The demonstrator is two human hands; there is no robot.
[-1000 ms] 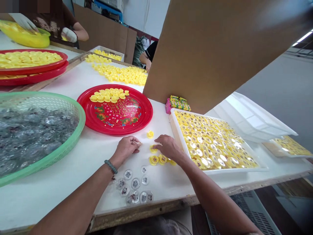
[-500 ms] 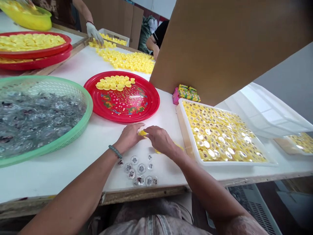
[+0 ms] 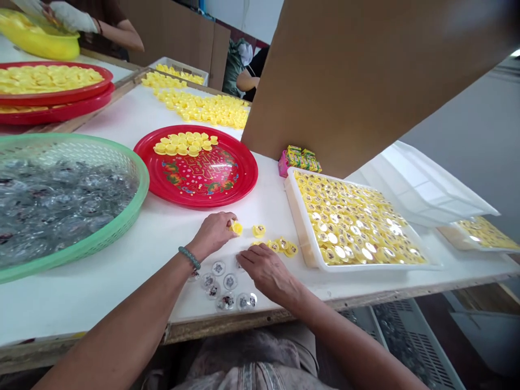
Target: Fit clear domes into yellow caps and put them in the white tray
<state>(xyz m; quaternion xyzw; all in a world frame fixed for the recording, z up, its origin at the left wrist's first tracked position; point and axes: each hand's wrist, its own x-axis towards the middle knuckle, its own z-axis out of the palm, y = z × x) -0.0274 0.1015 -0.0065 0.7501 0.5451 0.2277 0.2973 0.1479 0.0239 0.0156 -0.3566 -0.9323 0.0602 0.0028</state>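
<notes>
My left hand [image 3: 215, 234] pinches a small yellow plastic cup-shaped piece [image 3: 236, 228] between thumb and fingers, its round face turned up. My right hand [image 3: 270, 271] is lowered to the table, palm down, with its fingertips closed on a clear printed disc [image 3: 239, 264] that they partly cover. Several more clear discs with dark printed figures [image 3: 229, 281] lie loose near the table edge, between my forearms. Beyond my right hand sit a yellow piece with a printed top [image 3: 259, 231] and a small cluster of similar pieces [image 3: 284, 246].
A red tray [image 3: 195, 189] with yellow pieces lies ahead. The green basket [image 3: 142, 179] of clear discs is at left. A white bin [image 3: 296, 227] of finished-looking yellow pieces stands right, below a leaning cardboard sheet [image 3: 325, 81]. Co-workers sit across the table, one with a gloved hand [image 3: 73, 17].
My right hand has left the yellow piece in my left hand and dropped toward the clear discs. Across the table, the gloved hand has moved left to the yellow basin. The view has shifted slightly.
</notes>
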